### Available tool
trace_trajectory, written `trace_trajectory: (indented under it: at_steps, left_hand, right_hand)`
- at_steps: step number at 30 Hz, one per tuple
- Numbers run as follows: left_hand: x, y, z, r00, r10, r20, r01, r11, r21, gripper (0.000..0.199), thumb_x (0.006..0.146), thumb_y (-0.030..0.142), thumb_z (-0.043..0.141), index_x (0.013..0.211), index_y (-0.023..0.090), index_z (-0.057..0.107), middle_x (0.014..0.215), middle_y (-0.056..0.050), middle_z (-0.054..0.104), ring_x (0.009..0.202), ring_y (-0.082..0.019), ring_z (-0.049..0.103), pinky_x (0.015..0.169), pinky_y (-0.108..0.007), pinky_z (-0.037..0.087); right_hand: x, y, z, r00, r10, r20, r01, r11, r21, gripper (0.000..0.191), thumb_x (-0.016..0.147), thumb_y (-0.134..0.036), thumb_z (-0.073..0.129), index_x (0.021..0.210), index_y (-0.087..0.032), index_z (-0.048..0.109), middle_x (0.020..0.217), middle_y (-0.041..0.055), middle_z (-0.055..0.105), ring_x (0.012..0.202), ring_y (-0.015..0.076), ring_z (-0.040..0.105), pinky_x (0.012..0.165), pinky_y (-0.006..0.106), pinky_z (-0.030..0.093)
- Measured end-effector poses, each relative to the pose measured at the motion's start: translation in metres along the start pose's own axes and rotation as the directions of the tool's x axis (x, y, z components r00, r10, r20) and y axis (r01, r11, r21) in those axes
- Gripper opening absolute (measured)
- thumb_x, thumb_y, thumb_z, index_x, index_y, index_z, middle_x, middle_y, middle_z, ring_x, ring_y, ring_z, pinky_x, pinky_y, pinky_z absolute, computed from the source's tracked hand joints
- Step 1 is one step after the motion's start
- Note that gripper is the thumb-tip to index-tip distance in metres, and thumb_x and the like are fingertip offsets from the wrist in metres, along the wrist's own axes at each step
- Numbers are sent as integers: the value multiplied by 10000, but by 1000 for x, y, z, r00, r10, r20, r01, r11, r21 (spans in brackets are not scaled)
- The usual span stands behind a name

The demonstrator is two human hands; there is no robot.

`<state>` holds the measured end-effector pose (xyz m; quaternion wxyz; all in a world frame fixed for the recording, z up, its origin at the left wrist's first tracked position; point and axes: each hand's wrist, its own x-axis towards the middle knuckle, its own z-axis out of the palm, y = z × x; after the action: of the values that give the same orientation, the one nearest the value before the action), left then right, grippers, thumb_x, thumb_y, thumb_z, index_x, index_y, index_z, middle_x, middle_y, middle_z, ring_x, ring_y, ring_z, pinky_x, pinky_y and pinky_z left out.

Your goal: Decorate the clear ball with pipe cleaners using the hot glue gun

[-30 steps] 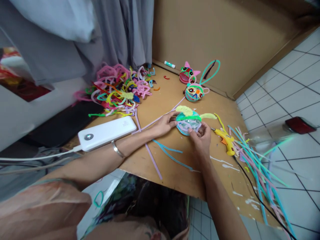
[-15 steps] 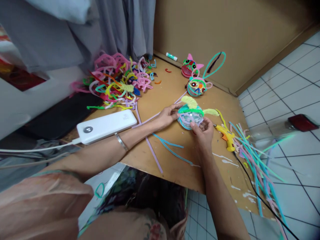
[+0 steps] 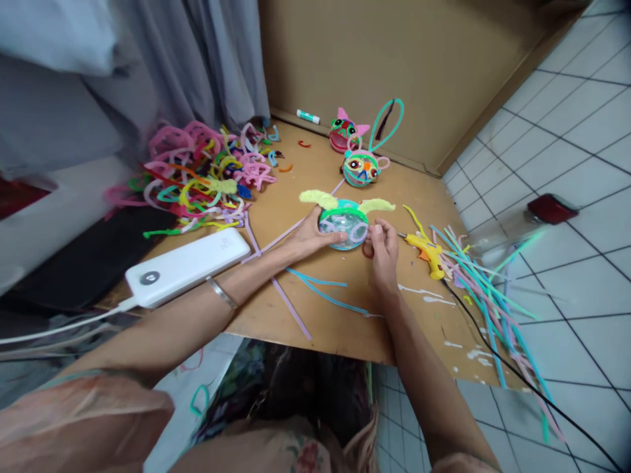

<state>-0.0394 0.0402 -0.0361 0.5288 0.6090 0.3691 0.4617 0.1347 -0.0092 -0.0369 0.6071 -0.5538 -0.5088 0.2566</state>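
A clear round craft piece (image 3: 344, 225) with a green band, pale yellow ear shapes and light purple loops is held above the brown table (image 3: 256, 315). My left hand (image 3: 315, 235) grips its left side, thumb across the front. At its right edge my right hand (image 3: 382, 243) has its fingers pinched together; whatever sits between them is too small to name. A small dark red loop shows beside those fingertips. Two finished-looking animal heads, one with pink loop ears (image 3: 361, 168) and one with pink pointed ears (image 3: 344, 133), stand behind.
Colourful pipe-cleaner pieces (image 3: 197, 174) heap at the left, near a white power bank (image 3: 187, 268). Rightward lie a yellow glue gun (image 3: 428, 253) with a black cord and long pipe cleaners (image 3: 493, 309). A glue stick (image 3: 308, 117) lies at the back.
The craft piece has turned so its ears spread left and right. My left hand has wrapped further round it, and my right hand has shifted to its right edge. The whole view has shifted.
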Motion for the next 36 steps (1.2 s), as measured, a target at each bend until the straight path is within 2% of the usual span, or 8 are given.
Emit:
trace_trajectory:
  at_steps: [4,8,12,15,20,27,32,36]
  left_hand:
    - [1,2,0,996,-53,-73,57,997,54,750,579,500,849,1167,155,537,1098,-93,683,1050,-274,645,1006,-446,489]
    - [5,3,-2,983,-98,-155,105,994,37,642,569,500,835,1038,161,558,1011,-78,675,1001,-269,641,954,-424,505]
    - [12,2,-8,981,-146,-130,117,972,-206,606,575,510,813,1018,185,557,996,-58,690,980,-243,658,893,-374,538]
    - [18,1,-13,972,-213,-104,166,925,-341,565,594,550,784,977,209,547,905,-22,687,861,-201,664,770,-324,547]
    - [22,-1,-20,953,-278,-120,214,898,-385,530,596,578,778,915,226,544,792,21,654,721,-145,626,657,-256,501]
    - [18,2,-6,975,-174,-137,135,957,-257,632,573,541,805,1023,218,500,965,-20,682,872,-190,660,792,-313,532]
    - [13,0,12,989,-68,-134,67,998,-12,820,541,516,845,1203,180,496,1124,-85,668,1065,-264,643,965,-392,511]
    - [7,-3,18,994,4,-108,15,986,166,874,616,536,821,1334,185,468,1281,-132,623,1200,-306,599,1073,-468,453]
  right_hand:
    - [4,4,-5,998,7,-61,-4,999,42,441,875,-625,520,1085,-240,565,952,27,647,836,151,625,814,324,529]
    - [6,10,-16,994,-86,-73,65,965,-254,279,856,-438,555,1036,-227,588,959,53,630,889,199,613,883,394,519]
    - [0,6,-20,988,-90,125,151,711,-687,275,833,-257,534,1085,-181,610,1077,140,638,1052,290,565,1019,485,436]
    - [-5,1,-17,981,-13,196,171,551,-817,312,843,-249,540,1126,-140,613,1136,195,625,1089,333,535,1014,498,419]
    - [-6,0,-16,988,14,155,128,496,-859,306,863,-258,536,1130,-137,626,1102,197,617,1048,333,545,963,487,434]
    - [-5,0,-21,988,20,156,128,470,-873,294,822,-205,552,1098,-170,646,1068,171,631,1003,310,572,905,441,451]
    - [0,-7,-30,986,82,143,94,431,-897,332,728,-116,590,1043,-198,654,1057,138,667,971,299,588,850,416,440]
    - [3,-11,-37,984,131,118,42,476,-879,400,714,-84,572,1087,-210,642,1113,123,682,1034,312,601,876,430,434]
